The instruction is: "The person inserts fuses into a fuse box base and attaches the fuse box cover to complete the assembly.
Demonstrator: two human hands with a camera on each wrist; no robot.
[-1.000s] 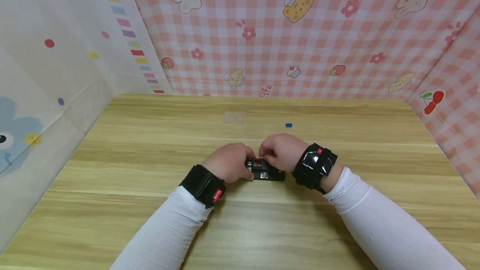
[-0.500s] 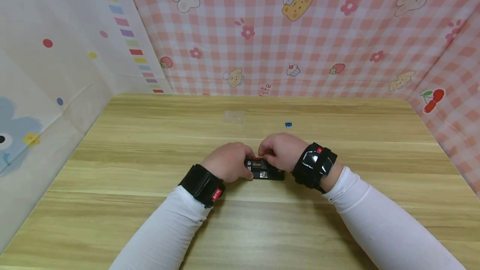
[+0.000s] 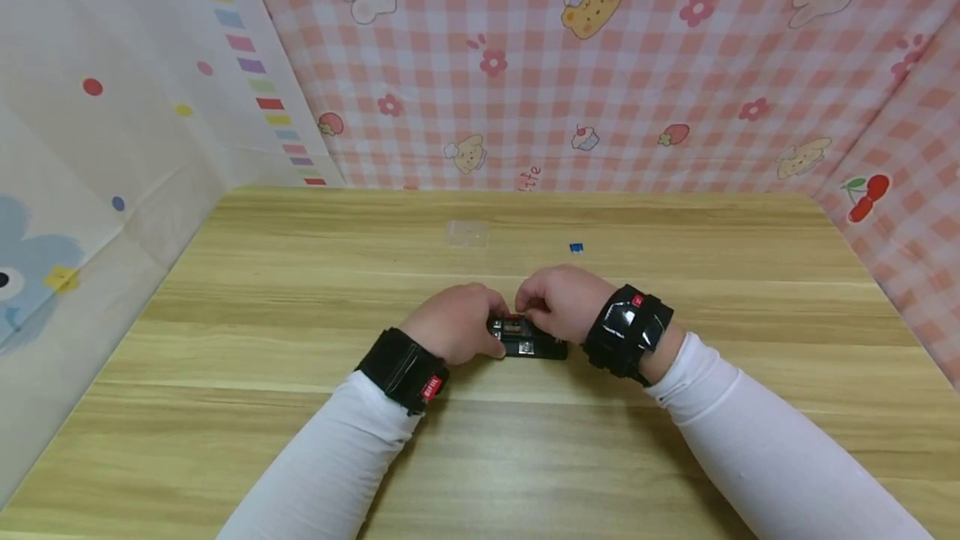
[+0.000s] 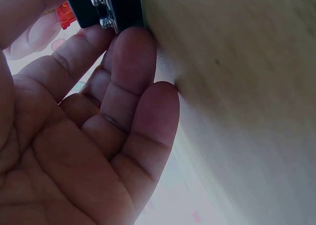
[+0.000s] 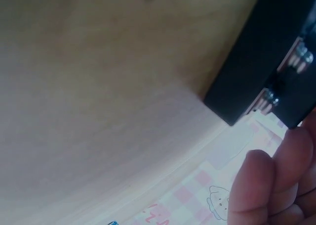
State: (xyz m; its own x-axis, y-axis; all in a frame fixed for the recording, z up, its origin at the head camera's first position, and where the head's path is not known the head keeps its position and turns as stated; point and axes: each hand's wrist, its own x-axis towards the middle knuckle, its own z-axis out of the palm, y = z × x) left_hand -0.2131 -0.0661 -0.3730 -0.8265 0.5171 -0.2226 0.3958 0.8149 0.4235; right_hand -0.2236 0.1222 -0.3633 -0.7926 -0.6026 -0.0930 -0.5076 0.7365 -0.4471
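A black fuse block [image 3: 525, 348] with metal screw terminals lies on the table between both hands. My left hand [image 3: 457, 327] grips its left end, thumb at the near side and fingers at the far side. A red translucent blade fuse [image 4: 65, 16] sits at the block's far edge. Over that edge my right hand [image 3: 566, 302] has its fingers curled, with the fingertips at the red fuse; their exact contact is partly hidden. The right wrist view shows the block's end [image 5: 247, 71] with its screws, and curled fingers [image 5: 252, 180] beside it.
A blue blade fuse [image 3: 576, 247] lies on the wooden table [image 3: 300, 273] beyond the right hand. Farther left rests a clear flat plastic cover [image 3: 467, 233]. Patterned cloth [image 3: 450, 40] hangs behind the table, with more at both sides.
Both hands stay at the fuse block in nearly the same pose. The whole head view has shifted slightly; nothing else visibly differs.
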